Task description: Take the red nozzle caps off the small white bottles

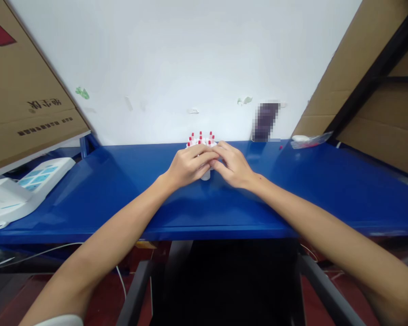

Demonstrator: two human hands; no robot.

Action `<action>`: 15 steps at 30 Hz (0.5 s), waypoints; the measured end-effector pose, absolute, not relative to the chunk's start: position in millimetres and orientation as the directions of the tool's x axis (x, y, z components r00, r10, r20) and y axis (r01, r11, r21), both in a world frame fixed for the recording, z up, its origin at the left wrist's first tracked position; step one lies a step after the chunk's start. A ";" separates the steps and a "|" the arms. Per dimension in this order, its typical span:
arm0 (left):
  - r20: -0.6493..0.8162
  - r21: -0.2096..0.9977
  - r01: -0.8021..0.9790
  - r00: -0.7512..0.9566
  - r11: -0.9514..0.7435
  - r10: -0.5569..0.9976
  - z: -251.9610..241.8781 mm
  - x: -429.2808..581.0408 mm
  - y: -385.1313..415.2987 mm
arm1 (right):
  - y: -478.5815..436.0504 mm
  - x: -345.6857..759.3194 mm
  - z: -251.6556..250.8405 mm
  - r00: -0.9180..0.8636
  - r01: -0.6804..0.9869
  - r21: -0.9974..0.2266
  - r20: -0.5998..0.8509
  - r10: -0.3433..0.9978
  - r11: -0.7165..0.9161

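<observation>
My left hand (192, 165) and my right hand (231, 164) meet over the middle of the blue table, fingertips touching. Below the left fingers shows the base of a small white bottle (206, 175), whose upper part the fingers hide. My left hand is closed around this bottle. The right thumb and fingers are pinched together beside its top, and what lies between them is hidden. Just behind the hands stand several small white squeeze bottles (200, 139) with pointed red tips, grouped close together and partly covered by my fingers.
The blue table (122, 194) runs up to a white wall. On its left lies a white power strip (37, 185), near a large cardboard box (30, 99). At right are a clear plastic bag (311, 141), a tiny red piece (280, 147) and a pixelated dark object (265, 121) against the wall.
</observation>
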State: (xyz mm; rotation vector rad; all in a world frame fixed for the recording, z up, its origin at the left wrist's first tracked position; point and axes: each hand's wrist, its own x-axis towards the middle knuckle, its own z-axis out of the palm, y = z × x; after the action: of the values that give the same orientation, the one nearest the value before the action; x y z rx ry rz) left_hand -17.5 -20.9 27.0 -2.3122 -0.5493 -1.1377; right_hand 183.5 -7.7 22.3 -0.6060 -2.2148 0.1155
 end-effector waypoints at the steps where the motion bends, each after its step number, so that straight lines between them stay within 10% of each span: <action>1: 0.815 -0.263 0.552 0.567 -0.791 0.124 26.3 -17.0 -20.5 | -7.3 183.8 22.2 -0.545 0.385 -0.286 0.698 0.466 0.878; 15: 0.842 -0.141 0.600 0.491 -0.787 0.223 23.6 -15.3 -20.7 | -10.4 185.6 26.5 -0.560 0.284 -0.413 0.661 0.499 0.865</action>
State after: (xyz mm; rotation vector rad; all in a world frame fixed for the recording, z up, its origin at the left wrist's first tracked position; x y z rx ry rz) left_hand -15.3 -20.7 23.6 -2.3202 -0.6826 -1.2224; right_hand 185.6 -10.4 26.5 -0.5640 -2.1969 0.3291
